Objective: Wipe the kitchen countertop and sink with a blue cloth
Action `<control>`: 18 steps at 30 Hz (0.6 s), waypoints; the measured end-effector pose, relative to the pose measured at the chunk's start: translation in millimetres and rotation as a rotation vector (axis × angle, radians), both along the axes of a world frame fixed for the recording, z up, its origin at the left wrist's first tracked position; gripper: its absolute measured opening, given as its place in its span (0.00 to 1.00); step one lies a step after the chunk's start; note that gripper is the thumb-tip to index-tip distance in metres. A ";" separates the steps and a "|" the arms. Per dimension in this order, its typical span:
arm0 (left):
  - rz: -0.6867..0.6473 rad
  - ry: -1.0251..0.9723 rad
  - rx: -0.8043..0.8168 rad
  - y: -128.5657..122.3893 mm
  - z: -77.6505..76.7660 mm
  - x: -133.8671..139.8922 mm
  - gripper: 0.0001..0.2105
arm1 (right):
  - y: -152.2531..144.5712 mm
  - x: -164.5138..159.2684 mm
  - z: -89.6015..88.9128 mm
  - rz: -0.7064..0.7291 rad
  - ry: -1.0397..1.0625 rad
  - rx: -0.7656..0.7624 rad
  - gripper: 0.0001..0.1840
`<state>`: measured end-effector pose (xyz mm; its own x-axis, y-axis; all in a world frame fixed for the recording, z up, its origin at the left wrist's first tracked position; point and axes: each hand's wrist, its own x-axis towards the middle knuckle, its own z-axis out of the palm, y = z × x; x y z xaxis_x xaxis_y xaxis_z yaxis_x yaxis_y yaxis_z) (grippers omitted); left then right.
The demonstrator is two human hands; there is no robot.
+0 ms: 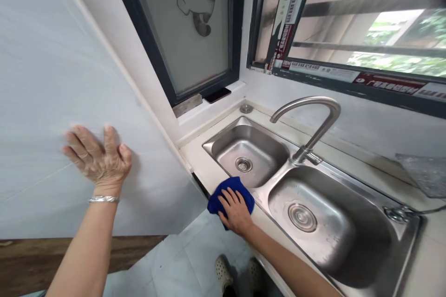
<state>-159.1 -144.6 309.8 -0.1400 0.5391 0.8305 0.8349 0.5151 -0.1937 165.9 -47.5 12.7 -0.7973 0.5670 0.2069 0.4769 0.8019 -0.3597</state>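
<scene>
My left hand (101,155) lies flat against the pale wall panel (45,79), its fingers spread, with a silver bracelet at the wrist. Under my right hand (237,211) is a blue cloth (220,193), pressed on the front edge of the counter (198,158). The fingers of that hand lie over the cloth, and part of the cloth hangs past the edge. Just beyond it is the smaller bowl of the steel double sink (223,148); the larger bowl lies to the right of my forearm's far side.
A curved steel faucet (327,123) rises behind the sink. A round metal drain piece (245,108) stands at the back corner, and a dark phone-like slab (218,95) lies on the ledge. Clear plastic (423,174) is at the right. Tiled floor (188,260) shows below.
</scene>
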 end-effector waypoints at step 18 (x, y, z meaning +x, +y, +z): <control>-0.877 -0.884 -0.265 30.1 -6.9 175.1 0.25 | -36.4 67.7 -11.4 -0.040 0.004 0.025 0.41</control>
